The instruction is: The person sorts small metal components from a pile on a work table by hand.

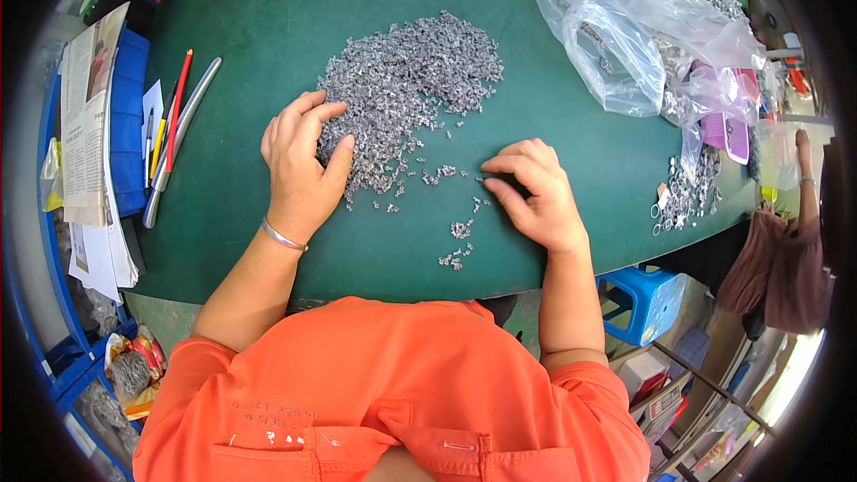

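A wide heap of tiny grey metal parts (402,80) lies on the green tabletop. At its left edge rests my left hand (299,147), fingers apart and curved, the fingertips touching the heap. My right hand (534,192) is to the right of the heap, thumb and forefinger brought together at a small grey metal part (479,179) by their tips. A thin trail of loose parts runs from the heap toward my right fingertips. Small clusters of the same parts (461,230) lie nearer to me, between my two hands.
Clear plastic bags (607,45) and a purple basket (728,136) stand at the far right, with metal rings (686,196) before them. Pens (178,112) and a blue tray (132,116) with newspaper are at left. A blue stool (644,303) and another person are beyond the right edge.
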`<state>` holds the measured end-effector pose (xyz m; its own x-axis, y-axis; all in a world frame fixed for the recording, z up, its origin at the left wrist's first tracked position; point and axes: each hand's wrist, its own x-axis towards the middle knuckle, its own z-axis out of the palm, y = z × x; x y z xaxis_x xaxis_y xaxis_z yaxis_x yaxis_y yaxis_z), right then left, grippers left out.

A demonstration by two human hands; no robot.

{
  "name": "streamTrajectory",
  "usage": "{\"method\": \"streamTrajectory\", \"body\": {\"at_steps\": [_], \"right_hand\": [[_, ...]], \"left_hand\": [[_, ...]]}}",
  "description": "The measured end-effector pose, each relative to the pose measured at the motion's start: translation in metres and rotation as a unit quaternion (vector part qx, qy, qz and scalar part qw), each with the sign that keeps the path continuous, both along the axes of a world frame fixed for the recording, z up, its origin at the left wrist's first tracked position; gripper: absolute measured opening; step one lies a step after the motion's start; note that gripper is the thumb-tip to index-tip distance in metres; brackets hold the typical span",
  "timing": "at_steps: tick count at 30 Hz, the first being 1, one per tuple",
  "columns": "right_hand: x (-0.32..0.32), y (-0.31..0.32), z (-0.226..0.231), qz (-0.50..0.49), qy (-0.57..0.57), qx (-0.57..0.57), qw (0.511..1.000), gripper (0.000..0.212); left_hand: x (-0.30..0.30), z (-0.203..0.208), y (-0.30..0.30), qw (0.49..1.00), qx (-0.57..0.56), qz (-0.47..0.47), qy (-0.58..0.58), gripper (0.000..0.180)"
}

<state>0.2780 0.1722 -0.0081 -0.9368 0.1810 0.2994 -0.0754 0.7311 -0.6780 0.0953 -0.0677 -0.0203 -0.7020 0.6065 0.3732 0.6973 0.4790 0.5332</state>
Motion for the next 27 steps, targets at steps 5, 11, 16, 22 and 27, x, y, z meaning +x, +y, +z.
{"method": "streamTrajectory", "body": {"at_steps": [5, 11, 16, 22, 27], "right_hand": [[0.0, 0.003, 0.012, 0.051, -0.055, 0.019, 0.997, 0.01], [-0.014, -0.013, 0.007, 0.009, -0.015, 0.01, 1.0, 0.013], [-0.009, -0.007, 0.009, 0.027, -0.046, 0.052, 0.997, 0.018], [-0.018, -0.009, 0.015, 0.099, -0.059, -0.067, 0.991, 0.018], [-0.031, -0.014, 0.01, 0.07, -0.023, 0.034, 0.997, 0.019]], "left_hand": [[0.001, 0.001, 0.0, 1.0, -0.006, 0.009, 0.006, 0.032], [0.001, 0.0, 0.002, 1.0, 0.006, -0.001, 0.001, 0.032], [0.001, 0.001, -0.001, 1.0, 0.002, 0.005, 0.007, 0.032], [0.0, 0.0, 0.0, 1.0, 0.005, 0.003, -0.001, 0.032], [0.001, -0.005, 0.001, 1.0, 0.016, 0.003, -0.01, 0.034]]}}
